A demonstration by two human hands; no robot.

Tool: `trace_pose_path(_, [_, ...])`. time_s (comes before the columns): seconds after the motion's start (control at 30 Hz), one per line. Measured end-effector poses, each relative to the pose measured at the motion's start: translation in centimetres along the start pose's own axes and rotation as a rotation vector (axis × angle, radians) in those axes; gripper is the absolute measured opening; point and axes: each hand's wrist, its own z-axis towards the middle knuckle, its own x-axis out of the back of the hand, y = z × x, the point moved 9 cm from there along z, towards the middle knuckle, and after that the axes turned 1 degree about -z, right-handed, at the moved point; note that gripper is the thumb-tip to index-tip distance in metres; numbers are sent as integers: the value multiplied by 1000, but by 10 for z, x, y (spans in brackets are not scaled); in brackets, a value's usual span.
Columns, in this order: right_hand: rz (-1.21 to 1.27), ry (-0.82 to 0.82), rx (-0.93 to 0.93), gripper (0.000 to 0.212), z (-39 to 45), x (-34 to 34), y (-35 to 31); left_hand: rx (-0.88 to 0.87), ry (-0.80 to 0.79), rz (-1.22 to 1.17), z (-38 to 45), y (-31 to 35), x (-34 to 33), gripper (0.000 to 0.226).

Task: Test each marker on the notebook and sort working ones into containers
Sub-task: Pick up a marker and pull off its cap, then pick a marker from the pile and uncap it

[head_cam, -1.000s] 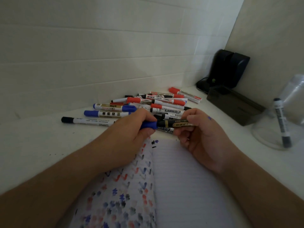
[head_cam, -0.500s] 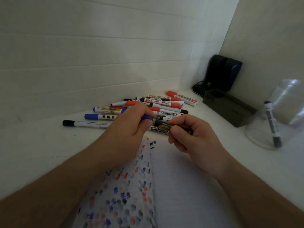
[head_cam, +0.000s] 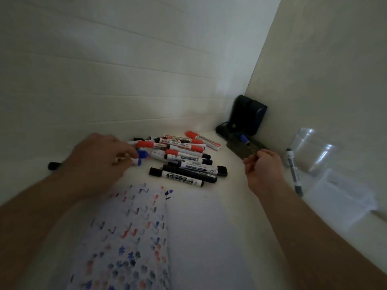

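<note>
My right hand (head_cam: 261, 170) pinches the rear end of a dark marker with a blue cap (head_cam: 243, 138), holding it out over the dark box (head_cam: 235, 146) at the back right. My left hand (head_cam: 98, 162) lies blurred on the left side of the marker pile (head_cam: 184, 160), fingertips curled onto a white marker with a blue cap (head_cam: 140, 154). The pile holds several red-, black- and blue-capped markers. The open notebook (head_cam: 205, 227) lies in front of me, its left page covered with coloured test scribbles.
A clear round container (head_cam: 314, 151) at the right has a black marker (head_cam: 294, 174) leaning in it. A clear rectangular container (head_cam: 343, 197) stands nearer me. A black device (head_cam: 248, 116) with a cable sits in the wall corner. One black-capped marker (head_cam: 53, 165) pokes out left of my hand.
My hands have parted. The right hand carried the capped dark marker right to the dark box. The left hand let go of it and moved left onto the pile.
</note>
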Motion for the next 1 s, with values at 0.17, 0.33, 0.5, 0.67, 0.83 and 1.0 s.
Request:
trace_pose_path(0.17, [124, -11, -60, 38, 21, -9, 3, 325, 92, -34, 1, -67, 31, 15])
trace_pose_path(0.33, [118, -145, 126, 49, 6, -1, -11, 343, -150, 24, -1, -71, 18, 20])
trace_pose_path(0.5, [-172, -187, 166, 60, -36, -13, 0, 320, -429, 126, -14, -72, -3, 23])
trace_pose_path(0.67, [-453, -557, 371, 28, -115, -57, 2, 213, -230, 40, -5, -41, 7, 13])
trace_pose_path(0.83, [-512, -934, 354, 23, -184, -94, 19, 215, -204, -1103, -20, 61, 6, 25])
trace_pose_path(1.0, [-334, -1116, 163, 29, -209, -104, 36, -12, -361, -839, -39, 117, -22, 31])
